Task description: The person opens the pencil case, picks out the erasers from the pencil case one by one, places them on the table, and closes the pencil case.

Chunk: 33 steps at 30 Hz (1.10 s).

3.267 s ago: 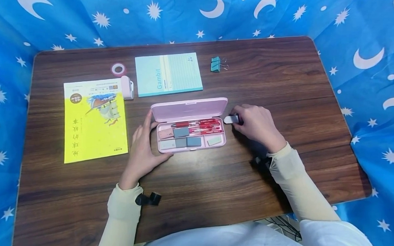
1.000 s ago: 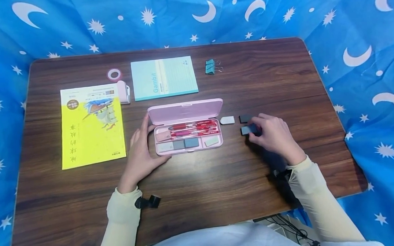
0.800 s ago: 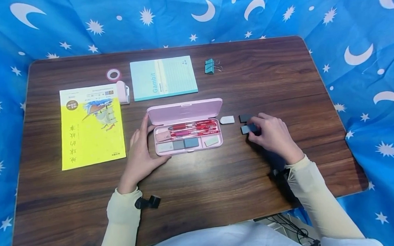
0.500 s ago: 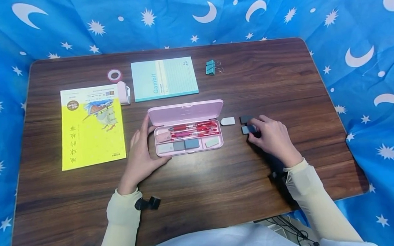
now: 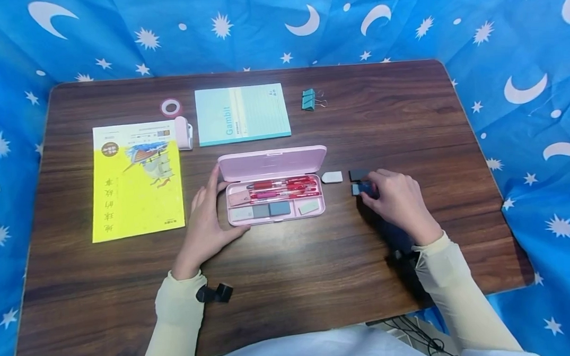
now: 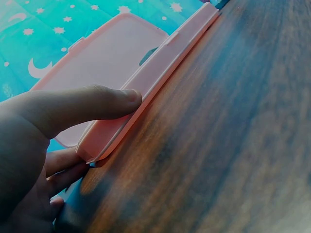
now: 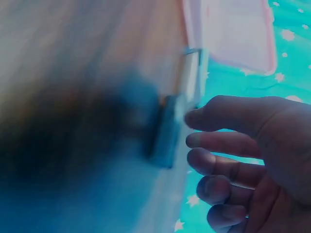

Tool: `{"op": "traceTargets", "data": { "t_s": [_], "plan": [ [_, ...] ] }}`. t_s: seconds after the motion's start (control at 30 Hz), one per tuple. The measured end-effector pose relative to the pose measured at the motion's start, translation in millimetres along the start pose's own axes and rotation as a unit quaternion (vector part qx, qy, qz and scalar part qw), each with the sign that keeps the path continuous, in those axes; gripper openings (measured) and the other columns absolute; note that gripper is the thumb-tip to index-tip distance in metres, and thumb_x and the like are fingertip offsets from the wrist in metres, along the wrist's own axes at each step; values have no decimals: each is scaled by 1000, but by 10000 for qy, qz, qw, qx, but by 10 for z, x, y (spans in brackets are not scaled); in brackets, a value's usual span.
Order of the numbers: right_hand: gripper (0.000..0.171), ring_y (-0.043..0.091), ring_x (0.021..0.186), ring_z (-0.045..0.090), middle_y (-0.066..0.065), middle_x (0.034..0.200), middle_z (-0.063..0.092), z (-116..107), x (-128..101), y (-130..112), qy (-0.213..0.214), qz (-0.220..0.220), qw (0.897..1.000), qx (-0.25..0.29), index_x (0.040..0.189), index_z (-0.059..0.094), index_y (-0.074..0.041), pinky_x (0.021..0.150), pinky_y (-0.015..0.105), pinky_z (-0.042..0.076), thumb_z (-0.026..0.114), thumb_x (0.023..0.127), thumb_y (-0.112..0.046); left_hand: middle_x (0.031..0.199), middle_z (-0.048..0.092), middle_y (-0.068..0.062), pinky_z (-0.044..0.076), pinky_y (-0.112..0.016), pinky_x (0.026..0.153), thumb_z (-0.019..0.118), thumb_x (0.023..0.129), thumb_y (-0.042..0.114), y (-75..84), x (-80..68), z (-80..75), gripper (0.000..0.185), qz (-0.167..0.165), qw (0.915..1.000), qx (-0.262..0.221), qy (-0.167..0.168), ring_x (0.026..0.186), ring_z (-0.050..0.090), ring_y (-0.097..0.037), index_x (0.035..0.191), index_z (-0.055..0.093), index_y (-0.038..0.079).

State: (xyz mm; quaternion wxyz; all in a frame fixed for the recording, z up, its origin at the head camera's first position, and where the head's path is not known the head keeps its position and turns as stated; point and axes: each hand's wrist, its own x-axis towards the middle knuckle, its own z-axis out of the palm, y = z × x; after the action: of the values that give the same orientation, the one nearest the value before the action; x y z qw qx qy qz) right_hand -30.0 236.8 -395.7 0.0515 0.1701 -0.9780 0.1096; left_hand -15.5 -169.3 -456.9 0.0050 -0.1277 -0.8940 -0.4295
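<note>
A dark wood-grain bench [image 5: 288,263] fills the scene, ringed by blue cloth with moons and stars [image 5: 523,56]; on its left lies a yellow picture book [image 5: 137,184], and at the far middle a pale teal notebook [image 5: 242,114]; in the centre sits an open pink pencil case [image 5: 273,186], lid raised on its far side, red pens [image 5: 285,186] along the far compartment and grey and pale erasers in the near ones; the left hand [image 5: 206,224] rests released against the case's left end, thumb straight along the near wall, fingers on the far-left corner; the right hand [image 5: 396,199] lies to the right of the case, its grip pinching a dark grey eraser [image 5: 359,188] on the bench at the fingertips; another dark eraser [image 5: 358,175] lies just beyond it, and a white eraser [image 5: 332,177] sits between that and the case; farther off are a pink correction-tape dispenser [image 5: 184,133], a pink tape roll [image 5: 171,106] and a teal binder clip [image 5: 308,99].
</note>
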Motion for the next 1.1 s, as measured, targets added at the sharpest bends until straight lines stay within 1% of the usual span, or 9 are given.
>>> {"op": "traceTargets", "data": {
  "t_s": [0.13, 0.2, 0.37, 0.5, 0.6, 0.67, 0.77, 0.93, 1.1],
  "plan": [
    [14, 19, 51, 49, 2, 68, 58, -20, 151, -260, 517, -344, 9976, 306, 86, 68, -7, 43, 36, 35, 75, 83, -20, 148, 54, -9, 16, -53, 121, 96, 63, 40, -19, 4, -15, 139, 28, 10000, 20, 12, 133, 42, -30, 163, 0, 32],
    [14, 19, 53, 54, 3, 73, 64, 22, 247, -460, 606, -646, 9945, 558, 89, 70, -8, 45, 37, 39, 75, 84, -19, 147, 55, -8, 16, -53, 121, 96, 63, 40, -28, 6, -18, 139, 37, 10000, 24, 26, 133, 42, -30, 163, 0, 32],
    [15, 15, 62, 62, 2, 82, 70, 264, 471, -1009, 235, -1484, 9831, 1044, 97, 72, -8, 50, 32, 47, 74, 87, -20, 147, 55, -8, 16, -54, 121, 96, 62, 40, -50, 3, 4, 139, 39, 10000, -15, 27, 133, 42, -30, 163, 0, 32],
    [21, 14, 65, 61, -1, 87, 68, 443, 655, -1368, -62, -1868, 9770, 1022, 105, 71, -10, 53, 33, 48, 72, 90, -24, 147, 55, -8, 17, -54, 121, 95, 63, 40, -63, 6, 27, 139, 92, 9999, 3, 41, 133, 43, -30, 163, 1, 31],
    [24, 14, 62, 57, -2, 88, 65, 555, 806, -1553, -178, -2057, 9740, 937, 111, 69, -11, 49, 33, 45, 71, 91, -24, 147, 56, -8, 18, -54, 120, 95, 63, 40, -66, 10, 32, 139, 153, 9998, 57, 73, 133, 44, -31, 163, 1, 31],
    [24, 13, 61, 54, -2, 86, 62, 604, 893, -1634, -256, -2153, 9723, 871, 112, 68, -11, 48, 32, 43, 70, 92, -24, 147, 56, -7, 19, -55, 120, 95, 63, 40, -70, 17, 43, 138, 204, 9997, 70, 82, 134, 43, -32, 163, 1, 30],
    [20, 14, 60, 53, -1, 85, 61, 637, 979, -1696, -426, -2207, 9716, 745, 106, 68, -10, 48, 32, 43, 71, 91, -23, 147, 56, -7, 19, -56, 119, 95, 63, 39, -74, 26, 63, 138, 238, 9997, 84, 65, 138, 41, -33, 164, 1, 30],
    [20, 15, 63, 55, 0, 88, 64, 654, 1060, -1721, -879, -2271, 9674, 693, 102, 72, -12, 52, 33, 46, 74, 91, -28, 147, 55, -7, 20, -56, 119, 95, 62, 40, -62, 22, 53, 138, 213, 9997, 115, 58, 138, 41, -34, 164, 1, 30],
    [18, 14, 66, 57, -1, 85, 64, 648, 1136, -1717, -1109, -2433, 9602, 802, 101, 75, -15, 56, 35, 48, 74, 91, -29, 148, 55, -6, 19, -55, 120, 95, 63, 39, -70, 14, 26, 139, 189, 9997, 136, 77, 139, 40, -33, 163, 0, 30]
  ]
}}
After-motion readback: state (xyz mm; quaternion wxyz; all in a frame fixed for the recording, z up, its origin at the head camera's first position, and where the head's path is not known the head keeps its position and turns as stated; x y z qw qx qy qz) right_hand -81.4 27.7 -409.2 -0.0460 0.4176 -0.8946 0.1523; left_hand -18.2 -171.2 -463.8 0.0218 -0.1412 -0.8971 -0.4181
